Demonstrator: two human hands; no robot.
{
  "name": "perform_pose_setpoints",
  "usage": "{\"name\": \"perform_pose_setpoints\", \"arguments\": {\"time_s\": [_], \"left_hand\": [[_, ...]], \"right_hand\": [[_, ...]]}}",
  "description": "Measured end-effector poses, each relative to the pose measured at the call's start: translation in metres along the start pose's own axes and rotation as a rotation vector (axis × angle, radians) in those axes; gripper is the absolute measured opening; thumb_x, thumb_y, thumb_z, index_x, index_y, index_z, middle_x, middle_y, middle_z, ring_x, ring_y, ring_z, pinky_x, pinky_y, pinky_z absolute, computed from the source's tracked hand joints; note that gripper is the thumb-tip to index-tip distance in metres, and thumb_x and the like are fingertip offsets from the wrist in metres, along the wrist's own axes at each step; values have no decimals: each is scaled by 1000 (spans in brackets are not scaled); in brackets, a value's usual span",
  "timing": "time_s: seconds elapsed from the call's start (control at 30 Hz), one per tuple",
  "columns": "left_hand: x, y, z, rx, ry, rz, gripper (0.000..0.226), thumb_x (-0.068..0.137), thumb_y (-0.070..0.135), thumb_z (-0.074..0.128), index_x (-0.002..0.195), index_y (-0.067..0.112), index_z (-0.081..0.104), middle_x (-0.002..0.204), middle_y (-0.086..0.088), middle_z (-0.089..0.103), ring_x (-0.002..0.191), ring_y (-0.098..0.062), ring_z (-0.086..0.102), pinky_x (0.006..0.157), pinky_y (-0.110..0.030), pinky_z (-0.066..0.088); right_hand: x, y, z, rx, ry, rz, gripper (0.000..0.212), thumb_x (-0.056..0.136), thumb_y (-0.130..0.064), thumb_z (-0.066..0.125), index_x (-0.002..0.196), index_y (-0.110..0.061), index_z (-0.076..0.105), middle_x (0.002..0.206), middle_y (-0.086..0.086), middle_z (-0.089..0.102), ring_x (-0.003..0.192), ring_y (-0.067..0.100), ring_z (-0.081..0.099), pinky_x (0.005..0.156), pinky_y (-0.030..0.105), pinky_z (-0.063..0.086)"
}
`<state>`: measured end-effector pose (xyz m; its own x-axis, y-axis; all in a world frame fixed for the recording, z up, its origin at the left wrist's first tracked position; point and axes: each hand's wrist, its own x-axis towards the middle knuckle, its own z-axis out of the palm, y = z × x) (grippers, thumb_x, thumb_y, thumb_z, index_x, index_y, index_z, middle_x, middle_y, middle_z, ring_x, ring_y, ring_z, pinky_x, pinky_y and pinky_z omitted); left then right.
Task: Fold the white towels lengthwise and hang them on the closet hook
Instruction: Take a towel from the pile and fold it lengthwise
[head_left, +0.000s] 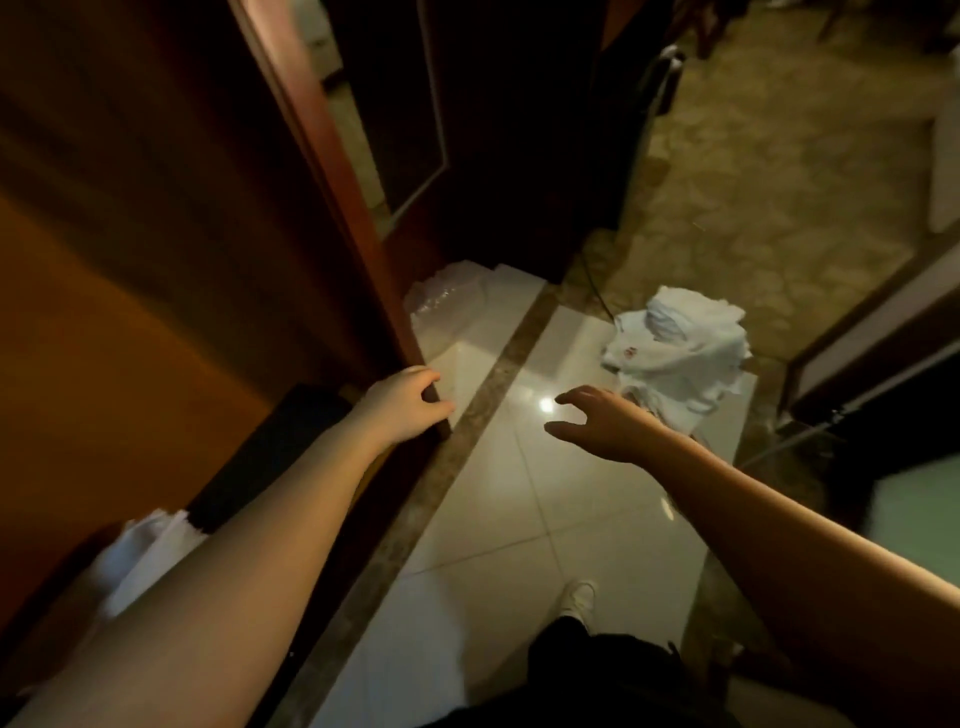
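glossy tile floor (519, 519), towels (680, 353) heaped (crumpled)

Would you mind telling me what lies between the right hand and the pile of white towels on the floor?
Nothing: the head view shows only bare glossy tile between the right hand and the towels.

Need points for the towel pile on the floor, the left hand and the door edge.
towel pile (680, 353), head view, middle of the crumpled white heap on the tiles.
left hand (408, 402), head view, back of the hand, fingers curled round the door edge.
door edge (332, 156), head view, reddish wooden edge strip.
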<state>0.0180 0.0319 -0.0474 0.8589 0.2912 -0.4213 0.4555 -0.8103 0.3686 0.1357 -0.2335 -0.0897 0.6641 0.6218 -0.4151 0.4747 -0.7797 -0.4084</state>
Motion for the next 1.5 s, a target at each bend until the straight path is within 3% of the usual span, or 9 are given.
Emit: {"name": "perform_pose_setpoints", "arguments": {"time_s": [0.17,0.33,0.47,0.57,0.93,1.07,1.2,1.4,1.5], "left_hand": [[73,73,34,-19,-84,31,58,95,44,62,145,18,49,151,-4,45,133,-22,48,99,-27,38],[134,124,64,27,-222,58,57,97,44,59,146,18,47,153,-3,42,135,-23,47,108,-35,40],[200,163,93,53,-306,93,53,99,39,57,145,15,48,152,-6,43,134,-24,46,104,-31,37],[252,184,116,96,-375,113,51,99,39,56,143,14,50,151,-7,45,134,-26,47,109,-35,39],[496,238,175,233,-574,154,47,98,39,53,140,19,54,146,-5,51,125,-28,54,103,-38,45],[575,252,205,255,-632,138,45,98,35,51,141,19,53,145,-6,52,126,-28,53,104,-38,45],[646,264,262,220,-687,108,45,98,35,54,139,18,54,142,-7,55,124,-27,55,97,-32,45],[743,263,380,137,-736,-24,42,96,30,59,135,14,58,136,-9,60,117,-27,59,95,-33,47],[781,252,445,90,-755,-92,46,94,25,63,137,12,56,136,-11,60,116,-28,60,96,-34,47]], "right_hand": [[19,93,-11,123,-71,141,62,95,-61,53,144,-23,51,151,2,46,139,23,42,112,38,36],[33,168,-8,197,-112,295,57,96,-58,53,140,-22,55,146,4,51,132,24,49,107,37,40],[51,229,-4,241,-158,440,57,97,-58,51,140,-22,56,145,6,52,130,26,51,106,36,41],[73,272,-1,260,-192,530,55,97,-57,50,138,-20,58,144,8,53,129,27,52,106,36,41],[225,397,-1,456,-244,790,55,96,-53,53,139,-19,57,147,6,51,130,25,51,102,32,40],[290,441,6,578,-242,807,54,96,-52,56,140,-20,56,146,4,52,125,24,54,93,30,42],[353,497,37,669,-231,817,55,96,-46,60,141,-15,55,145,6,55,130,24,53,99,29,39],[438,596,122,723,-256,830,52,94,-39,64,139,-12,56,145,11,52,128,26,53,94,26,38],[479,635,171,697,-300,805,53,94,-40,65,139,-13,56,145,12,50,130,28,50,102,30,38]]}}
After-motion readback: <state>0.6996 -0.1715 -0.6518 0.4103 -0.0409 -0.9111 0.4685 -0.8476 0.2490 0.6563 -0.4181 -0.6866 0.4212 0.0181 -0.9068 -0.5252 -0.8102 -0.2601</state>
